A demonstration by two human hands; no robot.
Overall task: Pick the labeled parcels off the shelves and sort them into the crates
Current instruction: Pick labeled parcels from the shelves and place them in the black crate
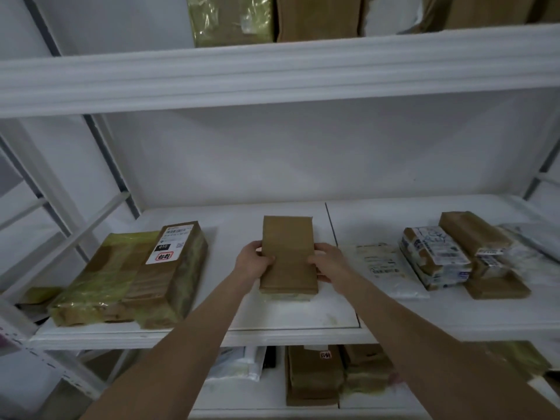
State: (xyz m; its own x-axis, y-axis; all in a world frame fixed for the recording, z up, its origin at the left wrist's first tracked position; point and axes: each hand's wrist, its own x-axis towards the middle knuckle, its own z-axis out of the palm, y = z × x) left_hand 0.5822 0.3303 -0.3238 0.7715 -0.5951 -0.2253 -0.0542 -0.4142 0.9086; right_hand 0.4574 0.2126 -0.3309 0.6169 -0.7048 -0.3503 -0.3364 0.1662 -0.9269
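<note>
- I see both hands on the brown parcel, mid-way along the middle shelf.
- Left hand grips the parcel's left long edge, fingers curled onto the top face.
- Right hand grips the right long edge the same way.
- Parcel lies lengthwise, short end towards me, plain side up; I can't see a label on it.
- A pale packet shows just under its near end. I can't tell whether the parcel is lifted or resting on it.
- Left of it, well apart: a labeled parcel with a white label, lying against a yellow-green wrapped parcel.
- Right of it: a white mailer lying flat, just beside my right hand.
- Further right: a blue-printed parcel and a taped brown box, stacked with other packets.
- Lower shelf parcels sit below, between my forearms.
- Upper shelf parcels are cropped at the top edge.
</note>
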